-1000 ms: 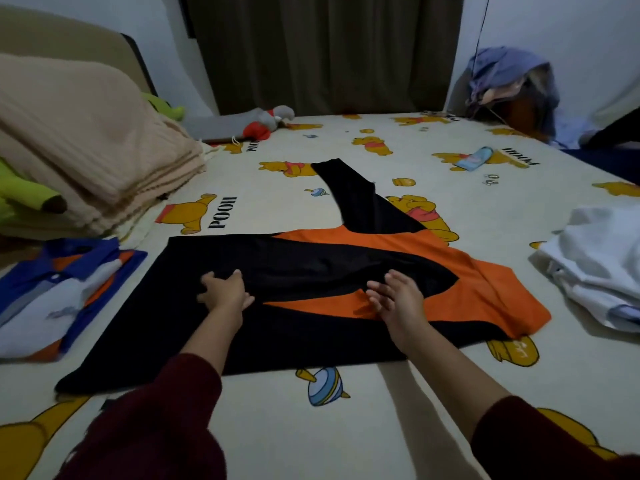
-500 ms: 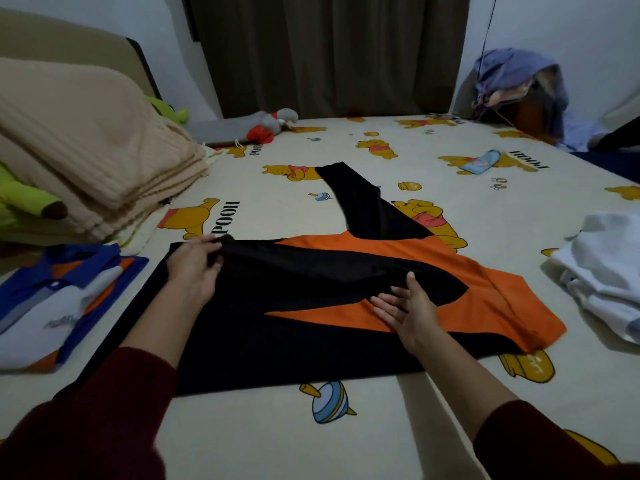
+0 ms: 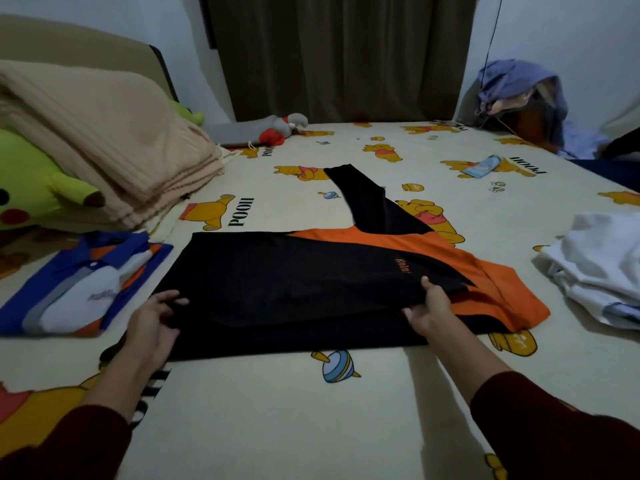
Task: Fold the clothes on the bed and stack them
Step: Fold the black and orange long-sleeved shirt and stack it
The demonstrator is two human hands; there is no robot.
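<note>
Mid-fold at frame centre: both hands, left [image 3: 152, 320] and right [image 3: 427, 308], pinch the shirt [image 3: 294, 289]; next, its sleeve [image 3: 367, 202] needs tucking.

There is one view only, from the camera on my head, so nothing is shared with a second view. It looks forward and down along my forearms across the bed [image 3: 381, 410], toward the dark curtain [image 3: 339, 57] at the far end. It sits close: my sleeves fill the bottom corners. My left hand [image 3: 152, 320] and right hand [image 3: 429, 308] lie in the lower middle of the frame. The wide lens bends the edges, so the bed beyond my fingers spreads out to both sides.
</note>
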